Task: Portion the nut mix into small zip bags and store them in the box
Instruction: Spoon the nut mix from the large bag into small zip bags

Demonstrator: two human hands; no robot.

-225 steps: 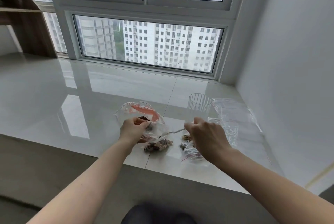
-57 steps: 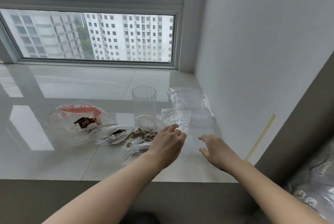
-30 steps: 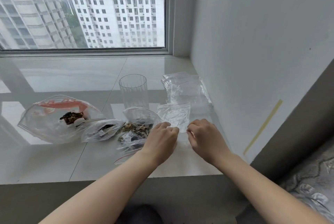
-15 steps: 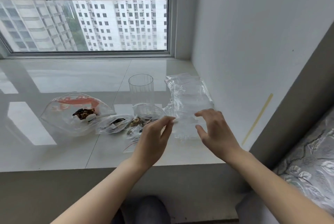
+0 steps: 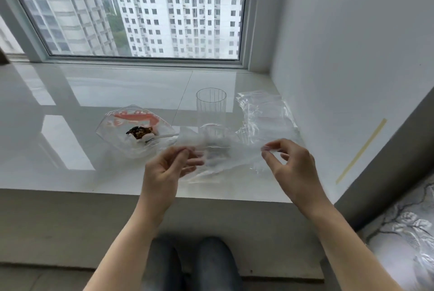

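Here an empty small zip bag (image 5: pixel 225 152) is stretched above the counter's (image 5: pixel 131 93) front edge, each top corner pinched, left hand (image 5: pixel 169 170) and right hand (image 5: pixel 291 163); thin, limp, slippery film, best held by its stiffer zip strip

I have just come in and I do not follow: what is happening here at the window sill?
A person is portioning nuts. Both hands, left hand and right hand, pinch an empty clear zip bag and hold it stretched above the sill. The big bag of nut mix lies open with a spoon inside, beside a clear cup.
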